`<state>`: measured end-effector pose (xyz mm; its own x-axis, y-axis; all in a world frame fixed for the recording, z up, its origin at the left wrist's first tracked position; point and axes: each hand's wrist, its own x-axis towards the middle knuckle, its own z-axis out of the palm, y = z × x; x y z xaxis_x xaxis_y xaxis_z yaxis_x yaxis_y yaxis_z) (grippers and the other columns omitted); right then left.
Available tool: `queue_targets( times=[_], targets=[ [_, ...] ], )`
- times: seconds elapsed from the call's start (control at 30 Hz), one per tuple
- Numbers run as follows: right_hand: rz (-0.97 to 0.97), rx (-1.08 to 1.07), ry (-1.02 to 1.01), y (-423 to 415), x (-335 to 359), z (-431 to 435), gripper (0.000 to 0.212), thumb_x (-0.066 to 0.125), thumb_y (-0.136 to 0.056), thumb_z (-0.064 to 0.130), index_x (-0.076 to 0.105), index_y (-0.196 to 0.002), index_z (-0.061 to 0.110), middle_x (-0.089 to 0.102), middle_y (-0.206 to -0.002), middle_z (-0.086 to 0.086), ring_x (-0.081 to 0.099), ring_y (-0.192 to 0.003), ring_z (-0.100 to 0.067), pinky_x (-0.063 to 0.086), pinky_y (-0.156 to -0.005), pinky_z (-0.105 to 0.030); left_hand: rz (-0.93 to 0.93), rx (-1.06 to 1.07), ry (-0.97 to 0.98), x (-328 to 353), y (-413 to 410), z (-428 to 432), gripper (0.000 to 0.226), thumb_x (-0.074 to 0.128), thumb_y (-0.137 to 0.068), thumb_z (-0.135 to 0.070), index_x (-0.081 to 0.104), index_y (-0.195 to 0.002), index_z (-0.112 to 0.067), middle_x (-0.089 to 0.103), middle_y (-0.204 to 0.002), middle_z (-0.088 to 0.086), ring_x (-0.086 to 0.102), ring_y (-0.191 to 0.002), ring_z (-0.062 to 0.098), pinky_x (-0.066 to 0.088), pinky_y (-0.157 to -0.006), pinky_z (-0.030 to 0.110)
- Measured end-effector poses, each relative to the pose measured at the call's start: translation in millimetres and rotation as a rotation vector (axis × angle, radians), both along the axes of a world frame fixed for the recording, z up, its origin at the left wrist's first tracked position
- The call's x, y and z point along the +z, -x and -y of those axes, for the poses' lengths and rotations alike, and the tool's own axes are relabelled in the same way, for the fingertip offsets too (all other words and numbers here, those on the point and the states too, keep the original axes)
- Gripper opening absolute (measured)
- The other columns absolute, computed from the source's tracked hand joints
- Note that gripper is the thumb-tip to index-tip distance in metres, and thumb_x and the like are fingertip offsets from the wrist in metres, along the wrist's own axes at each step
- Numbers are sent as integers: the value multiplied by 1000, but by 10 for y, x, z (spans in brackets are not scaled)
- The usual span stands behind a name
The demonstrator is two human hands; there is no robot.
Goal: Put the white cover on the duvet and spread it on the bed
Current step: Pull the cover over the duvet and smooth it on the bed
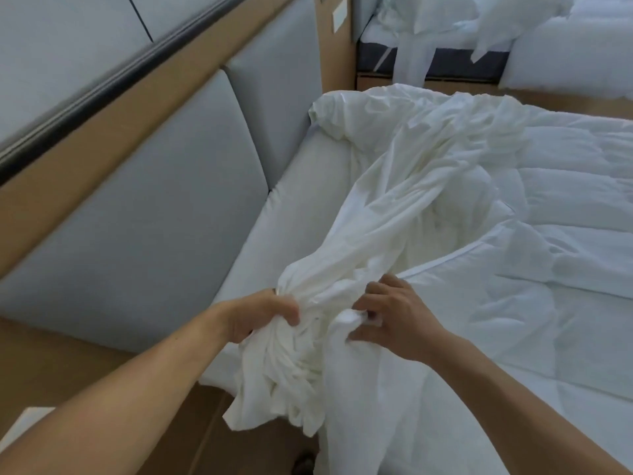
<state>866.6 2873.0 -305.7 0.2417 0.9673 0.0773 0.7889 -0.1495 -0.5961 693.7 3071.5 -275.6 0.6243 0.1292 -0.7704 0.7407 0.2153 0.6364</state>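
The white cover (404, 200) stretches from far to near into the left hand (263, 315), whose curled fingers clutch its bunched end, while the right hand (397, 317) pinches a fold just right of it.

Two arms on view, left forearm (137, 382) bare along its whole visible length, right forearm (513, 389) likewise bare, left hand (263, 317) uncovered, right hand (397, 320) uncovered, skin surfaces smooth, unmarked.
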Motion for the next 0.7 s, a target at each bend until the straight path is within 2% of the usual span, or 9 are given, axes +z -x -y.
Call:
queue_targets(
  times=[0.07, 0.13, 0.17, 0.23, 0.3, 0.47, 0.57, 0.63, 0.7],
  targets=[
    [-40, -11, -48, 31, -11, -46, 49, 45, -81, 79, 64, -75, 34, 49, -100, 17, 43, -107, -16, 35, -96, -33, 9, 16, 18, -12, -4, -28, 63, 66, -71, -13, 58, -133, -12, 62, -128, 26, 61, -115, 46, 45, -101, 64],
    [-70, 42, -97, 102, -30, -87, 40, 51, -83, 73, 56, -69, 35, 49, -120, 14, 39, -126, -16, 29, -105, -34, 19, 31, 39, -18, -12, -48, 61, 63, -71, -10, 59, -132, -10, 61, -128, 27, 60, -116, 48, 46, -101, 62],
    [-89, 62, -75, 135, -19, -111, 36, 56, -84, 67, 51, -67, 36, 53, -117, 14, 44, -122, -11, 32, -102, -30, 24, 36, 48, -22, -15, -57, 59, 63, -71, -9, 60, -131, -9, 61, -128, 27, 60, -115, 48, 45, -101, 63],
    [-212, 81, 94, 149, 38, -177, 35, 61, -87, 58, 42, -67, 36, 58, -87, 18, 54, -88, -2, 39, -79, -23, 36, 51, 64, -30, -24, -67, 56, 62, -72, -7, 62, -127, -8, 63, -124, 26, 61, -113, 47, 45, -101, 63],
    [-274, 72, 275, 144, 19, -241, 33, 62, -90, 54, 46, -69, 33, 55, -69, 11, 55, -69, -9, 39, -63, -24, 51, 53, 75, -43, -28, -77, 54, 61, -73, -6, 62, -127, -7, 63, -125, 27, 60, -114, 48, 44, -101, 64],
    [-313, -37, 400, 118, -22, -306, 42, 65, -86, 55, 53, -55, 30, 51, -53, 13, 48, -53, -3, 36, -53, -19, 44, 33, 69, -20, -76, -55, 51, 63, -73, -8, 64, -124, -7, 68, -117, 22, 65, -108, 43, 52, -95, 54],
    [-317, -32, 448, 132, -4, -329, 26, 66, -84, 57, 68, -78, 33, 65, -75, 15, 60, -72, -3, 50, -69, -24, 36, 14, 60, 5, -120, -22, 53, 66, -72, -11, 62, -125, -10, 69, -117, 19, 66, -108, 41, 54, -93, 52],
    [-346, -88, 425, 167, -10, -337, 29, 66, -84, 57, 71, -100, 34, 70, -92, 16, 64, -85, -5, 54, -79, -30, 30, 9, 27, 12, -152, 9, 55, 69, -71, -13, 62, -125, -10, 69, -117, 18, 67, -108, 40, 53, -95, 53],
    [-357, -151, 374, 205, -28, -347, 28, 66, -84, 57, 71, -99, 34, 71, -92, 17, 65, -85, -5, 55, -79, -32, 26, 9, 9, 25, -173, 52, 57, 71, -70, -16, 61, -126, -10, 68, -119, 19, 66, -109, 40, 50, -99, 56]
  ],
)
